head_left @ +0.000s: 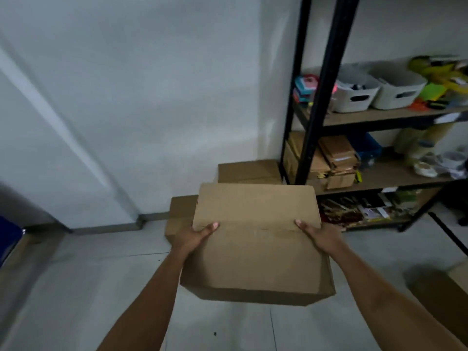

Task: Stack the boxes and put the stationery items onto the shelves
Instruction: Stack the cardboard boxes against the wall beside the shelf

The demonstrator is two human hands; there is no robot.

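Observation:
I carry a closed brown cardboard box [255,239] off the floor, in front of me. My left hand [196,236] grips its left side with the thumb lying on the top. My right hand [320,236] grips the right side the same way. Beyond the carried box, two more cardboard boxes sit against the wall: a taller one [249,171] in the corner by the shelf and a lower one [180,214] left of it, partly hidden. The black-framed shelf unit [326,79] with wooden boards stands to the right.
White bins [357,93] and colourful stationery [305,91] fill the upper shelf; cardboard packets [336,158] and tape rolls lie below. Another box [448,297] sits on the floor at the right edge. A dark blue object [7,239] stands at far left. Grey floor lies underfoot.

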